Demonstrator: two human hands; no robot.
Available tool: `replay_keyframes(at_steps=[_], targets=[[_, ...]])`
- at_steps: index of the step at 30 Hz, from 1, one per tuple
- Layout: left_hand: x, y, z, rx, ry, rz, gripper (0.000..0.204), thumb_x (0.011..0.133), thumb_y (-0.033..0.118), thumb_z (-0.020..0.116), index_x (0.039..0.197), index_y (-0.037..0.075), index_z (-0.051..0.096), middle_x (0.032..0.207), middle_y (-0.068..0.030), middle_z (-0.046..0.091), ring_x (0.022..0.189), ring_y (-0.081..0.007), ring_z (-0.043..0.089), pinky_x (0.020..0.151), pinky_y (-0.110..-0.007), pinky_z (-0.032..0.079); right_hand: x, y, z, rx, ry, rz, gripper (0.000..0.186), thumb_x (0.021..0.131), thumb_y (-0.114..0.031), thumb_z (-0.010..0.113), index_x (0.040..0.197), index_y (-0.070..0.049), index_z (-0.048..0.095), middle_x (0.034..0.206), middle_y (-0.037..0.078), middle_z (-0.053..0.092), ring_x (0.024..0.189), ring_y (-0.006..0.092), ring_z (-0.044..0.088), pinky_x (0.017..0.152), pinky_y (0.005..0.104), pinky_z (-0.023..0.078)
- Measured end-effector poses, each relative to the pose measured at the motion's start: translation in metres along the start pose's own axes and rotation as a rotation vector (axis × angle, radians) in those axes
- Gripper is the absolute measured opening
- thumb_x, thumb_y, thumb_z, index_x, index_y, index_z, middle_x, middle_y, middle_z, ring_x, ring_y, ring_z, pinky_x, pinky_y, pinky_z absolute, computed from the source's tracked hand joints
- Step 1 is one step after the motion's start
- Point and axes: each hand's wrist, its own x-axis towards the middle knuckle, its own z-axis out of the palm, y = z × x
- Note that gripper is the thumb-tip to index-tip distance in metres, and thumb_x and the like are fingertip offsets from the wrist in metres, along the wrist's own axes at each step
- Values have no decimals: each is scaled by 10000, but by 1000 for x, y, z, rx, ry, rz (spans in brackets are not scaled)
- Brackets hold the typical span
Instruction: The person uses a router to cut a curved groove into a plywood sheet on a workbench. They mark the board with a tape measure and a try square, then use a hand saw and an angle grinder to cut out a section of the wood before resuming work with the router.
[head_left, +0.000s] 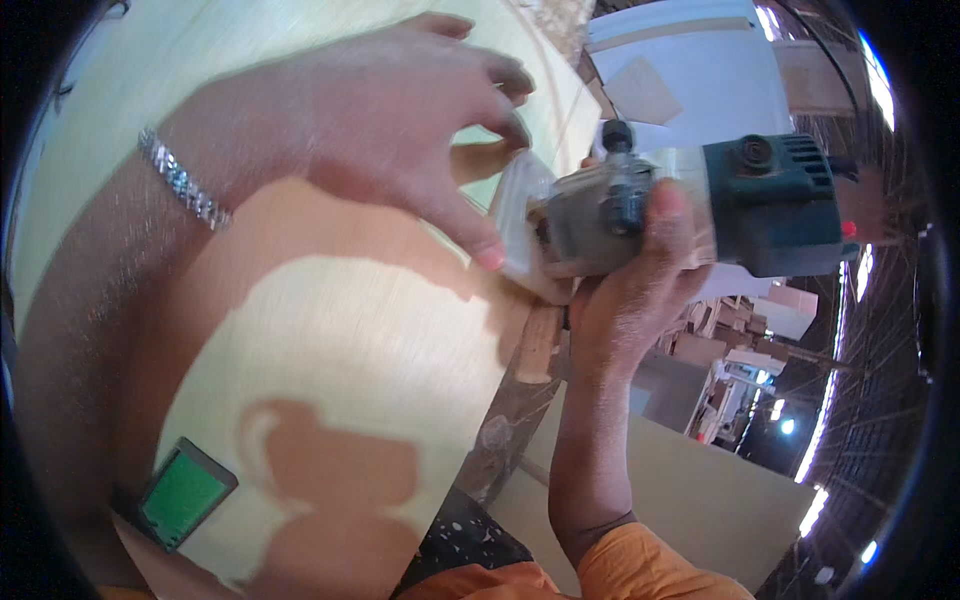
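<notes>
Gripping the green-and-grey trim router (690, 205) in my right hand (630, 300), I hold its clear base against the edge of the pale curved panel (330, 340), while my left hand (400, 130) lies open, fingers spread, pressing beside the base. How much edge is already trimmed I cannot tell; much of the curve runs on past the tool.

The person's left hand (400, 120) reaches forward, palm down, fingers spread and thumb extended. The right hand (640, 290) rises from below on an upright forearm, fingers curled in a grip.
</notes>
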Motion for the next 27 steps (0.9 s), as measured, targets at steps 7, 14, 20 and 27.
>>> replay_keyframes(at_steps=[7,14,20,27], targets=[[-5,-33,20,3,25,52,802,643,573,865,1222,40,708,1455,-209,547,1416,-348,454,1254,-552,217,-7,22,11,21,-14,84,587,912,-193,789,1363,20,479,1164,140,658,1000,221,689,918,366,562],[4,-20,11,12,-52,29,846,636,603,869,1283,86,690,1498,-177,529,1477,-351,390,1254,-563,199,-8,12,0,151,-74,211,598,815,-111,883,1317,24,587,1270,118,661,1131,179,651,998,341,516],[14,-9,6,22,-57,60,834,637,590,871,1292,110,678,1519,-147,522,1481,-346,391,1254,-559,207,-6,10,-8,144,-66,100,605,809,-95,884,1321,25,584,1268,119,666,1135,176,655,990,341,525],[9,-6,-1,46,-54,52,828,645,577,867,1296,106,673,1504,-141,531,1478,-333,394,1253,-562,213,-7,-1,-7,120,-56,181,645,807,-57,875,1356,22,545,1305,129,640,1160,193,643,1017,353,517]])
